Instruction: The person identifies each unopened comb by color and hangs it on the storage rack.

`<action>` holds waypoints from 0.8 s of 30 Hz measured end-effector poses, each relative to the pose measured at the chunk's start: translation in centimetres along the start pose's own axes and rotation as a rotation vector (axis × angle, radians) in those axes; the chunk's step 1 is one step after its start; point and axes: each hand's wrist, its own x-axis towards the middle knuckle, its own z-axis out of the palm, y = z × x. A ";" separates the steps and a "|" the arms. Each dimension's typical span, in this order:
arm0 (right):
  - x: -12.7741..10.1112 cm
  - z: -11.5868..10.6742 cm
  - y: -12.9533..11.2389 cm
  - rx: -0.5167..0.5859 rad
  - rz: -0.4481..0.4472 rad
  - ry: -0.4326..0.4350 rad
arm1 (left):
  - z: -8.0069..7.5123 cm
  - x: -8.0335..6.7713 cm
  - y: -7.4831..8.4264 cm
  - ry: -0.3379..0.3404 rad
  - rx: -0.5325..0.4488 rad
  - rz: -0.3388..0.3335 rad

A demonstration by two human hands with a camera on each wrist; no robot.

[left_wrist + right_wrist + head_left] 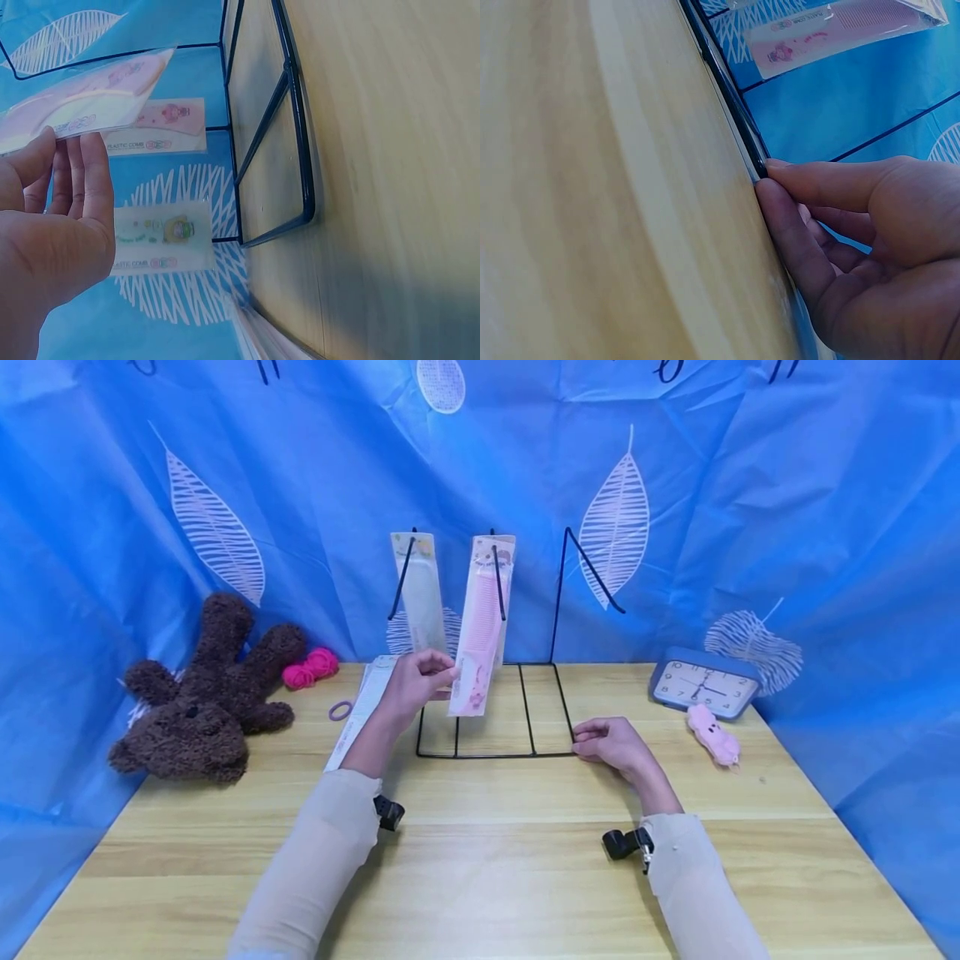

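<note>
Left hand (416,681) pinches the lower end of a packaged pink comb (480,627) hanging on a black wire rack (555,610). Right hand (611,745), fingers curled, presses the rack's base corner against the tabletop (495,860).

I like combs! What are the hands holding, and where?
The left hand pinches the pink comb packet near its bottom; the right hand holds the wire rack at its front corner.

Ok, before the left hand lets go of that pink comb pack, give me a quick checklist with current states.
1. Left hand grips the pink comb pack at its lower end: ok.
2. Pack's top hole over the middle hook: cannot tell.
3. Right hand steadies the wire rack at its front corner: ok.
4. Rack base flat on the table: ok.
5. White comb pack hangs on the left hook: ok.
</note>
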 end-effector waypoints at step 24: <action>0.1 -0.2 0.0 0.030 -0.008 -0.006 | 1.1 2.8 -0.9 0.089 -0.006 -0.015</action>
